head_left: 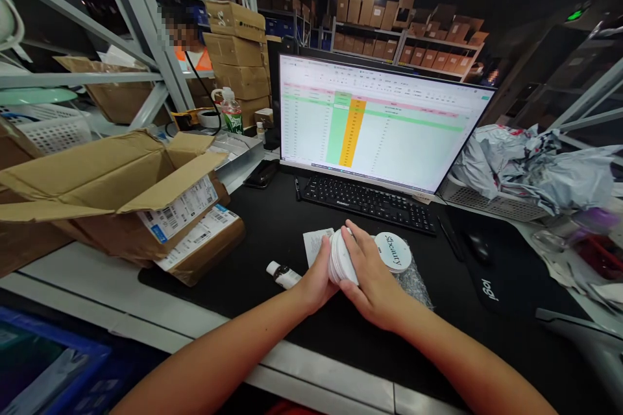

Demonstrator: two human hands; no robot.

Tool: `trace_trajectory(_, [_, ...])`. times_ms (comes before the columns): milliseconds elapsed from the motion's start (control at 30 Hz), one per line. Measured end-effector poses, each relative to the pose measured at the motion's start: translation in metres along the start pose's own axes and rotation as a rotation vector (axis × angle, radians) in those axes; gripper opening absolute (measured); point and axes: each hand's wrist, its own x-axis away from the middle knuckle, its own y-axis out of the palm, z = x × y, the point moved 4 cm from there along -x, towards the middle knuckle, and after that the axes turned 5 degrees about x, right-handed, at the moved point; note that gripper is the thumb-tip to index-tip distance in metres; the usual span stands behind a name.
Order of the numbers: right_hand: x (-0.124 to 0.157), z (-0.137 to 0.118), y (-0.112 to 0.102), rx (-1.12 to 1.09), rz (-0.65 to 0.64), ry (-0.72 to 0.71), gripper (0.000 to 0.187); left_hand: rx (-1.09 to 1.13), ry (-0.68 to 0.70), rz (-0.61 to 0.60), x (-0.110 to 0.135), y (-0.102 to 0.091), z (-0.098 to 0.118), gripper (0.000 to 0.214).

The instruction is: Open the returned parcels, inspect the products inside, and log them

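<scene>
My left hand (316, 279) and my right hand (372, 279) grip a white round container (341, 258) from both sides, its ridged edge tilted toward my left. Just past my right hand, a white round lid (392, 251) with dark script lettering lies on clear bubble wrap (413, 282). A paper slip (316, 245) lies partly under the container, by my left fingers. To the left of my left hand, a small white bottle with a black cap (282, 274) lies on its side on the black desk mat (233, 292).
An open cardboard box (117, 188) and a labelled parcel (202, 246) sit at the left. A black keyboard (367, 203) and a monitor (372, 120) showing a spreadsheet stand ahead. Plastic mailers fill a basket (491, 198) at the right. Shelves of cartons stand behind, with a person (182, 32) at the back left.
</scene>
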Motion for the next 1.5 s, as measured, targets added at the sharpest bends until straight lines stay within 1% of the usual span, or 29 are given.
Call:
trace_trajectory(67, [0.004, -0.005, 0.008, 0.002, 0.059, -0.027, 0.081, -0.007, 0.042, -0.028, 0.003, 0.000, 0.000, 0.078])
trace_trajectory(133, [0.007, -0.007, 0.015, -0.010, 0.088, -0.047, 0.084, -0.074, 0.138, -0.054, 0.006, 0.000, 0.005, 0.081])
trace_trajectory(233, [0.006, -0.009, 0.022, -0.038, 0.087, -0.059, 0.081, -0.303, 0.322, -0.110, 0.013, 0.001, 0.015, 0.076])
trace_trajectory(300, [0.006, -0.011, 0.021, -0.075, 0.077, -0.048, 0.079, -0.446, 0.395, -0.137, 0.017, 0.001, 0.020, 0.076])
trace_trajectory(400, [0.009, -0.016, 0.015, -0.213, 0.017, 0.019, 0.078, -0.586, 0.503, -0.197, 0.025, 0.003, 0.025, 0.079])
trace_trajectory(500, [0.013, -0.020, 0.009, -0.410, -0.077, 0.173, 0.076, -0.678, 0.609, -0.218, 0.028, 0.004, 0.031, 0.082])
trace_trajectory(567, [0.013, -0.022, 0.007, -0.554, -0.125, 0.288, 0.074, -0.710, 0.587, -0.189, 0.025, 0.002, 0.034, 0.081])
trace_trajectory(633, [0.007, -0.021, 0.006, -0.728, -0.131, 0.387, 0.068, -0.758, 0.536, -0.189, 0.020, 0.002, 0.038, 0.075])
trace_trajectory(700, [-0.002, -0.018, 0.006, -0.911, -0.125, 0.460, 0.063, -0.827, 0.508, -0.237, 0.015, 0.005, 0.040, 0.068])
trace_trajectory(767, [-0.010, -0.013, 0.003, -0.997, -0.128, 0.473, 0.067, -0.870, 0.494, -0.285, 0.013, 0.008, 0.042, 0.064])
trace_trajectory(800, [-0.013, -0.009, -0.001, -0.976, -0.136, 0.446, 0.070, -0.869, 0.497, -0.286, 0.012, 0.009, 0.042, 0.063])
trace_trajectory(833, [-0.014, -0.004, -0.006, -0.904, -0.149, 0.400, 0.072, -0.848, 0.511, -0.265, 0.011, 0.009, 0.044, 0.063])
trace_trajectory(867, [-0.015, 0.002, -0.012, -0.788, -0.164, 0.350, 0.073, -0.809, 0.536, -0.221, 0.010, 0.008, 0.045, 0.063])
trace_trajectory(933, [-0.011, 0.017, -0.027, -0.470, -0.176, 0.271, 0.071, -0.666, 0.579, -0.087, 0.006, 0.003, 0.051, 0.063])
trace_trajectory(967, [-0.009, 0.025, -0.035, -0.288, -0.166, 0.251, 0.069, -0.554, 0.576, -0.008, 0.003, -0.002, 0.054, 0.061])
trace_trajectory(1000, [-0.006, 0.035, -0.043, -0.104, -0.146, 0.252, 0.069, -0.421, 0.534, 0.074, -0.001, -0.007, 0.057, 0.057])
trace_trajectory(1033, [-0.003, 0.044, -0.050, 0.070, -0.124, 0.276, 0.071, -0.278, 0.448, 0.145, -0.005, -0.012, 0.059, 0.053])
trace_trajectory(1067, [0.000, 0.054, -0.056, 0.219, -0.129, 0.322, 0.080, -0.142, 0.334, 0.198, -0.010, -0.016, 0.060, 0.050])
trace_trajectory(1100, [0.003, 0.065, -0.058, 0.329, -0.171, 0.384, 0.092, -0.033, 0.217, 0.234, -0.014, -0.020, 0.061, 0.048])
trace_trajectory(1133, [0.006, 0.075, -0.058, 0.393, -0.244, 0.453, 0.105, 0.032, 0.119, 0.257, -0.017, -0.022, 0.062, 0.048])
trace_trajectory(1167, [0.010, 0.085, -0.055, 0.411, -0.328, 0.515, 0.114, 0.039, 0.052, 0.275, -0.019, -0.025, 0.064, 0.045])
trace_trajectory(1200, [0.013, 0.092, -0.051, 0.396, -0.412, 0.554, 0.119, 0.001, 0.020, 0.296, -0.020, -0.027, 0.066, 0.041])
trace_trajectory(1233, [0.014, 0.098, -0.047, 0.359, -0.477, 0.565, 0.119, -0.062, 0.016, 0.324, -0.022, -0.031, 0.068, 0.036])
trace_trajectory(1300, [0.015, 0.105, -0.039, 0.281, -0.529, 0.531, 0.111, -0.207, 0.033, 0.401, -0.023, -0.040, 0.071, 0.029])
trace_trajectory(1400, [0.012, 0.107, -0.036, 0.249, -0.499, 0.484, 0.101, -0.358, 0.076, 0.488, -0.027, -0.056, 0.075, 0.023])
trace_trajectory(1500, [0.007, 0.105, -0.045, 0.253, -0.383, 0.476, 0.098, -0.519, 0.161, 0.530, -0.031, -0.068, 0.089, 0.025])
